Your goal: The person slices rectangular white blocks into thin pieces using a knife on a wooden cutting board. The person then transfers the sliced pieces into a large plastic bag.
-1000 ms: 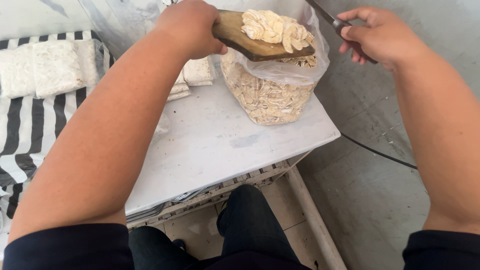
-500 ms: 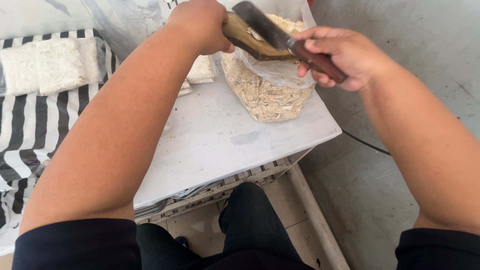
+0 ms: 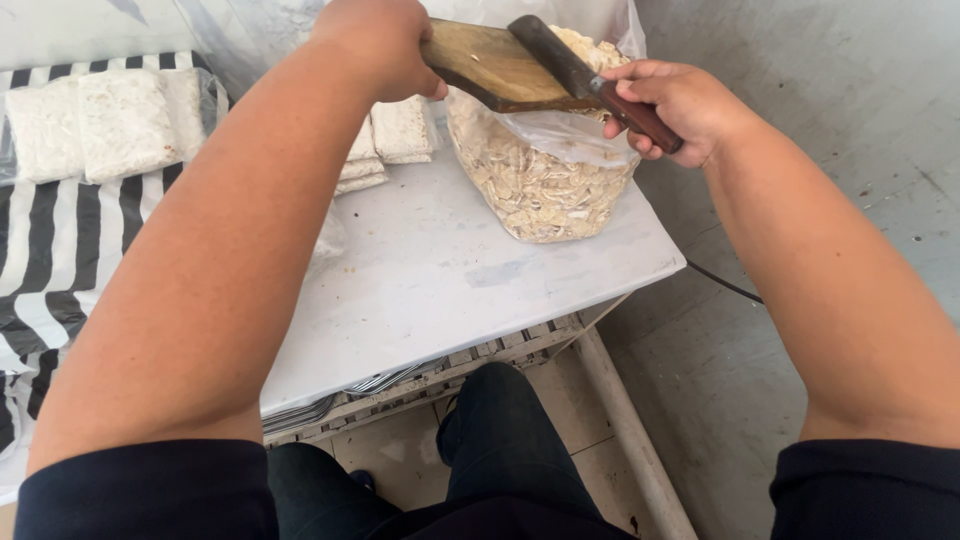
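Striped cloth [image 3: 40, 270], black and white, covers the far left, and flat white packets [image 3: 90, 125] of pale pressed material lie on it in clear wrapping. Further packets [image 3: 395, 135] are stacked at the back of the white tabletop [image 3: 450, 280], whose surface is matte and lightly scuffed, with a slatted crate edge visible beneath its front.

Left hand [image 3: 375, 45] is clenched around the near end of a wooden board [image 3: 495, 70], holding it level over the open mouth of a clear plastic bag [image 3: 545, 185]. The board is brown, worn and roughly rectangular, with a few pale crumbs on its face.

The bag stands upright at the right rear of the tabletop, packed with pale, flaky, chip-like pieces; its film is thin, wrinkled and folded outward at the rim.

Right hand [image 3: 675, 105] grips the reddish-brown handle of a cleaver [image 3: 560, 55], whose dark blade lies flat across the board's top.

Step in hand: scraping the board clear into the bag, judged from the nearly bare board. The blade edge appears to touch the wood, though the angle hides the contact line. The next move calls for a steady board and a blade kept off the film.
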